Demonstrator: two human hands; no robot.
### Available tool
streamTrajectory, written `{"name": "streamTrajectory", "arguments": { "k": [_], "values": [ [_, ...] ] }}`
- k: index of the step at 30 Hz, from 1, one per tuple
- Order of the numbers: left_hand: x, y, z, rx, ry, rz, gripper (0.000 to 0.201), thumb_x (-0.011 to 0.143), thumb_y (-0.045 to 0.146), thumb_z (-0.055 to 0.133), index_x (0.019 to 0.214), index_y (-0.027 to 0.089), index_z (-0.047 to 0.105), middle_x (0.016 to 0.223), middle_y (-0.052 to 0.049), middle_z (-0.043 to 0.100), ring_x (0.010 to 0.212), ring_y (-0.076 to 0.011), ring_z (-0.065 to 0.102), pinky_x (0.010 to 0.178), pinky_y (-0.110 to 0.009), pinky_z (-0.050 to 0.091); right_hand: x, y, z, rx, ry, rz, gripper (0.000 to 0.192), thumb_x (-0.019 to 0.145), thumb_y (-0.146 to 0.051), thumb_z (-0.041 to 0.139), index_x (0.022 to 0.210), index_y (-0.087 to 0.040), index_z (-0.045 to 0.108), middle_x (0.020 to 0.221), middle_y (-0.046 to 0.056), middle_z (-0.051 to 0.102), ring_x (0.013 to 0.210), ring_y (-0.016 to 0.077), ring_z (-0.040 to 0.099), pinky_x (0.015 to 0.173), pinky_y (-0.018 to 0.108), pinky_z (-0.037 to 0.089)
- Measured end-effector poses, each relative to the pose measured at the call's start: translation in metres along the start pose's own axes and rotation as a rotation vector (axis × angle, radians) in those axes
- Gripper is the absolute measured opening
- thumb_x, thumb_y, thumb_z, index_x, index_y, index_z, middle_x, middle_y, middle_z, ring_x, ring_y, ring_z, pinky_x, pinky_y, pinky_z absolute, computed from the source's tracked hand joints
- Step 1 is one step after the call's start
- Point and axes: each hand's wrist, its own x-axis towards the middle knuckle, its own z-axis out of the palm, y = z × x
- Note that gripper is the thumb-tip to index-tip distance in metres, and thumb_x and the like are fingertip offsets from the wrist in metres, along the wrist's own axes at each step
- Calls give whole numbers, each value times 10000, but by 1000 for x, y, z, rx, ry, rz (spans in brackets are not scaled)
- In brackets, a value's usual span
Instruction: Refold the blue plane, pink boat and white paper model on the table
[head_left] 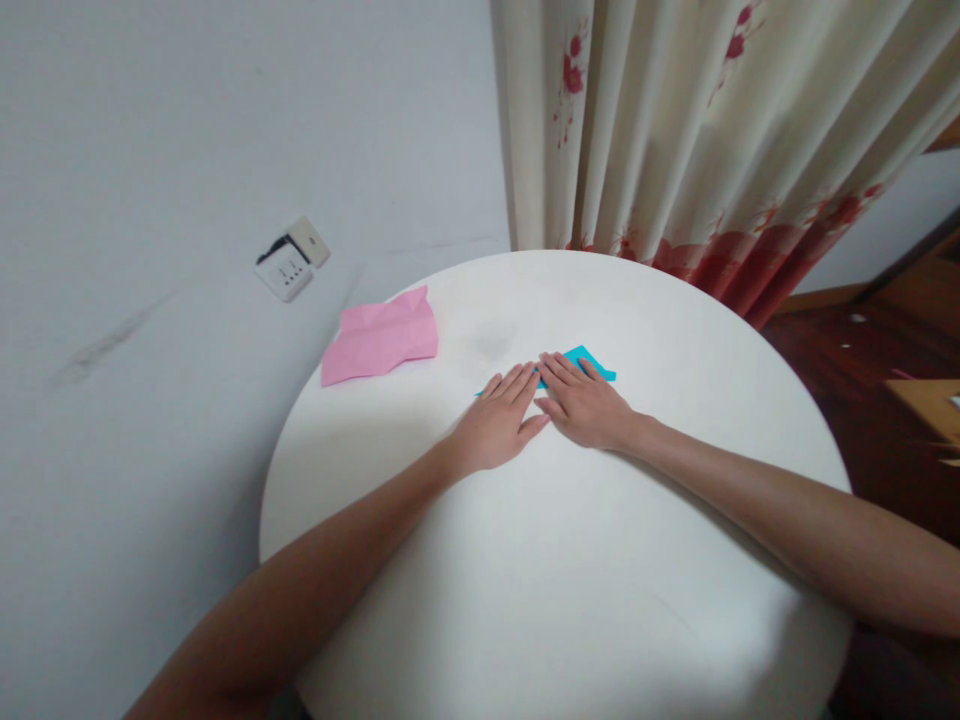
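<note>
Head camera looks down along two bare arms, the left arm point(315, 560) and the right arm point(772, 500), which reach from both lower sides over a round white worktop point(480, 610). The left hand point(495, 425) and the right hand point(589, 405) lie flat, palms down, with fingers stretched out and only small gaps between them. Their fingertips come together in the middle, and the thumbs point toward each other; whether the thumbs touch, I cannot tell.

Under the fingers is the blue paper point(592, 364), which lies on the worktop, a little beyond its middle. Both hands press on it rather than grip it. Its larger visible part, with an angular outline, shows beyond the right hand; a small patch appears between the hands, and a thin tip beside the left hand. The rest is hidden.

Farther to the left, well apart from the hands, the pink paper point(382, 338) lies creased at the edge of the worktop. Behind it, on the pale wall point(187, 120), is a white socket point(283, 272). Beyond the worktop hangs a cream curtain point(660, 110) with red flowers and a red lower band.
</note>
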Motion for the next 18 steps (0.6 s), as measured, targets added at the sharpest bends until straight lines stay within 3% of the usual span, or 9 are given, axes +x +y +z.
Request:
{"name": "streamTrajectory", "arguments": {
  "k": [9,13,18],
  "values": [
    [-2,-4,5,17,18,18,683,1021,521,282,1548,90,236,1634,-156,172,1521,-258,150,1229,-454,175,1,18,-1,-6,38,228,815,989,-629,124,1531,-48,307,1599,187,272,1494,311,225,1190,531,225],
    [-3,-4,4,13,15,19,677,1020,526,275,1548,104,240,1636,-152,164,1521,-262,149,1226,-462,184,3,32,-3,8,52,265,799,999,-607,110,1497,-36,363,1574,210,324,1478,321,268,1175,539,251],
    [-3,-2,2,18,5,10,675,1021,526,270,1549,107,235,1638,-148,157,1522,-263,142,1227,-460,179,5,36,-9,17,199,307,769,1014,-559,143,1492,11,338,1561,245,334,1473,337,271,1178,530,251]
  ]
}}
